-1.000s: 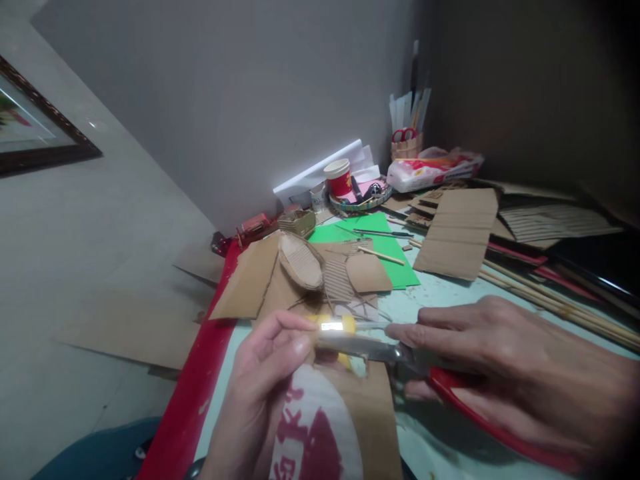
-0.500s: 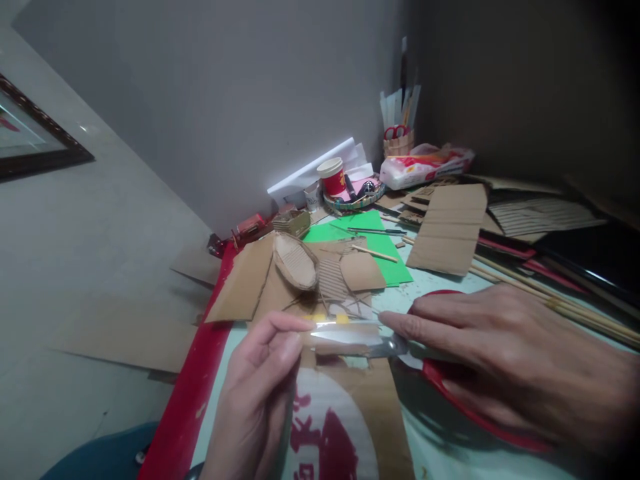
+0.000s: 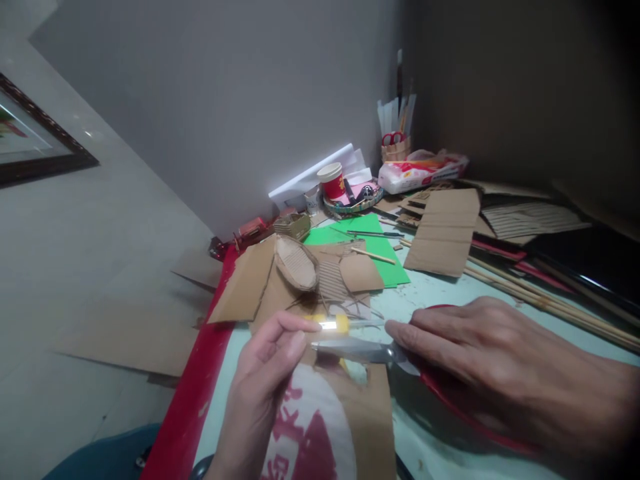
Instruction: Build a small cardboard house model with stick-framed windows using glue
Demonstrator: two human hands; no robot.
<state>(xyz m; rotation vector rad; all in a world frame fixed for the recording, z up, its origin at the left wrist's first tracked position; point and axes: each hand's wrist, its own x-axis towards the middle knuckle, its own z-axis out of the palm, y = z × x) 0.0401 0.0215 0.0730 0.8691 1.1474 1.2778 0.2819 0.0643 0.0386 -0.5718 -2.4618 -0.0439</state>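
Observation:
My right hand [image 3: 500, 373] grips a pair of red-handled scissors [image 3: 365, 351], the forefinger laid along the top, blades pointing left. My left hand [image 3: 265, 380] pinches the near edge of a brown cardboard piece [image 3: 370, 420] with a white and red print, thumb and fingers closed right at the blade tips. The blades lie across the top edge of that piece, beside a small notch. A yellow-handled tool [image 3: 336, 325] lies on the table just behind the blades.
Cardboard scraps and a small corrugated boat shape [image 3: 296, 261] lie behind. A green sheet [image 3: 373, 241], a folded cardboard strip [image 3: 445, 233], bamboo sticks [image 3: 550, 300], a red cup [image 3: 332, 181], a tissue pack [image 3: 423, 170] and a scissors holder [image 3: 394, 143] stand further back. The table's red edge [image 3: 190, 407] runs at left.
The scissor blades have opened and closed a little at the cardboard edge. Both hands stay in nearly the same place; the view has shifted slightly.

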